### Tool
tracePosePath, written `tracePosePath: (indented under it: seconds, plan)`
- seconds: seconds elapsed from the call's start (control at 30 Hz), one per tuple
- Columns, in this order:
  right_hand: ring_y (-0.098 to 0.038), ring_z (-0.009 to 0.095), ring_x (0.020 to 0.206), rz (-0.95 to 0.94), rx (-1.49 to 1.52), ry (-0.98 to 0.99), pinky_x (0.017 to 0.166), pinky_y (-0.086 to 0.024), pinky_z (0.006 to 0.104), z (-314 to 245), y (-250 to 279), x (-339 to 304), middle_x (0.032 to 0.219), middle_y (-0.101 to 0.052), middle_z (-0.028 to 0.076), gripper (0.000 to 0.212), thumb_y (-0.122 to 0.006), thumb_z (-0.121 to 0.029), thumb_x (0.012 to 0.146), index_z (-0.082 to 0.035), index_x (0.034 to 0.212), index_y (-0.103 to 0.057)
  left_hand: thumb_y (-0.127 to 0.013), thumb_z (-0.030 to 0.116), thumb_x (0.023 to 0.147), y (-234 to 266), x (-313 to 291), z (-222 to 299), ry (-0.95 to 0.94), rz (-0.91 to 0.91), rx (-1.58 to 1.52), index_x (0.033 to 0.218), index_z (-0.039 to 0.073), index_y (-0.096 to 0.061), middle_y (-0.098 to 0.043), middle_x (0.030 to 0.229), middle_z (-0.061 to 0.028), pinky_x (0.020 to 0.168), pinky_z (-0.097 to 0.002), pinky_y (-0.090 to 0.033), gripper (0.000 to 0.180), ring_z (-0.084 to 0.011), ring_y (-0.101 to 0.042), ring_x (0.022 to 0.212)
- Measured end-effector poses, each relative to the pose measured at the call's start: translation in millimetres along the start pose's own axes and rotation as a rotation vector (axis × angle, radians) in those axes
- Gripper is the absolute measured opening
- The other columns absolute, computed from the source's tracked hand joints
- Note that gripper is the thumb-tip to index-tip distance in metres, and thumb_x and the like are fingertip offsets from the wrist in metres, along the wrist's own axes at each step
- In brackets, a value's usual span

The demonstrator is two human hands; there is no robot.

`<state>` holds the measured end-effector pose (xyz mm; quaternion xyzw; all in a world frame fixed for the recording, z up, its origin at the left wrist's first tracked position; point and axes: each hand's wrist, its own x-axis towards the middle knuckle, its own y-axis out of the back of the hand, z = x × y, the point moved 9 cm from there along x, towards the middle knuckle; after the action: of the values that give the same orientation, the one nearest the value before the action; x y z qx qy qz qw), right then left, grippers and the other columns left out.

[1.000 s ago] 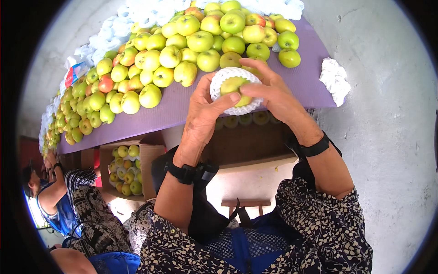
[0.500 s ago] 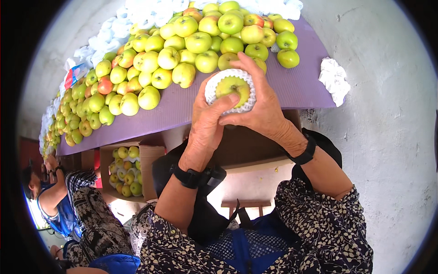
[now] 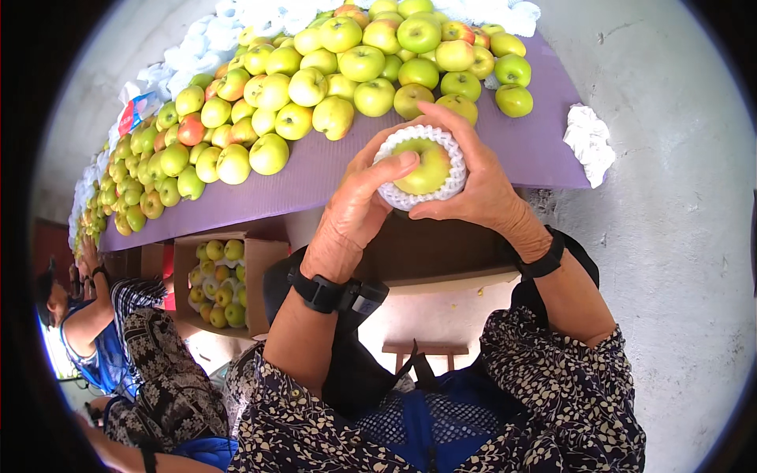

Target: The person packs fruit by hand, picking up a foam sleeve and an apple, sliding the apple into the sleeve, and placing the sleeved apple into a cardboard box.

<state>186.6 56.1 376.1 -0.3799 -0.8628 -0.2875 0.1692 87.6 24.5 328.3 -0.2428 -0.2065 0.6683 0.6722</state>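
- A rough grey-white wall (image 3: 670, 252) rises to the right of a table with a purple, ribbed-looking top (image 3: 544, 150).
- A broad heap of round yellow-green apples (image 3: 361, 63), some blushed red, covers much of the table, with a bank of white foam nets (image 3: 206, 39) along the table's far side.
- A crumpled white wad of soft material (image 3: 588, 142) lies at the table's right end.
- At the table's near edge, the person holds a single green-yellow apple (image 3: 430, 167) seated in a white foam-mesh sleeve (image 3: 456, 180), which rings it and leaves its face bare.
- The left hand (image 3: 352, 206) is partly curled, its thumb lying on the apple's face; its other fingers are mostly hidden.
- The right hand (image 3: 490, 188) is cupped half-open around the sleeve's right side.
- Below the table's near edge stands a brown cardboard box of apples (image 3: 265, 276).
- A co-worker in blue (image 3: 87, 335) is beside the table's left end.
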Motion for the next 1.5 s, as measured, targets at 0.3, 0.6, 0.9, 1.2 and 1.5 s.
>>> tracePosePath:
  seconds: [0.3, 0.6, 0.9, 1.2, 1.5]
  plan:
    - [-0.038, 0.031, 0.129, 0.089, -0.101, 0.081, 0.107, -0.032, 0.0399, -1, -1, -1, 0.138, -0.038, 0.017, 0.108, -0.088, -0.029, 0.054, -0.002, 0.140, -0.028, -0.067, 0.019, 0.081, 12, 3, 1, -0.119, 0.115, -0.151, 0.127, 0.000, -0.044, -0.055, 0.119, -0.0110, 0.096, -0.0375, -0.044, 0.055, -0.0221, -0.055, 0.109]
    - [-0.050, 0.025, 0.118, 0.188, -0.171, -0.006, 0.099, -0.042, 0.0365, 3, -6, 2, 0.132, -0.047, 0.015, 0.098, -0.088, -0.020, 0.057, -0.004, 0.137, -0.035, -0.072, 0.017, 0.076, 16, 2, 1, -0.118, 0.153, -0.146, 0.127, 0.000, -0.043, -0.054, 0.116, -0.0109, 0.092, -0.0330, -0.045, 0.061, -0.0206, -0.055, 0.108]
    - [-0.052, 0.022, 0.116, 0.004, -0.012, -0.157, 0.100, -0.040, 0.0353, 17, -11, 0, 0.126, -0.053, 0.012, 0.088, -0.086, -0.015, 0.056, -0.006, 0.132, -0.042, -0.074, 0.016, 0.071, 21, -6, 8, -0.017, 0.104, -0.053, 0.130, -0.001, -0.040, -0.052, 0.118, -0.0131, 0.094, -0.0332, -0.043, 0.070, -0.0215, -0.052, 0.111]
    - [-0.049, 0.026, 0.117, 0.117, 0.078, -0.250, 0.099, -0.042, 0.0379, 19, 6, -12, 0.130, -0.046, 0.016, 0.095, -0.084, -0.012, 0.059, -0.007, 0.139, -0.033, -0.074, 0.012, 0.071, 21, -4, 8, -0.202, 0.208, -0.062, 0.132, -0.002, -0.033, -0.050, 0.118, -0.0140, 0.094, -0.0342, -0.044, 0.075, -0.0211, -0.052, 0.110]
    - [-0.052, 0.023, 0.113, 0.287, 0.105, -0.230, 0.092, -0.047, 0.0352, 7, 25, -30, 0.128, -0.046, 0.015, 0.066, -0.071, -0.011, 0.078, -0.002, 0.135, -0.038, -0.073, 0.007, 0.072, 6, -3, 6, -0.405, 0.298, 0.071, 0.132, -0.001, -0.032, -0.048, 0.118, -0.0156, 0.092, -0.0342, -0.045, 0.073, -0.0210, -0.051, 0.107]
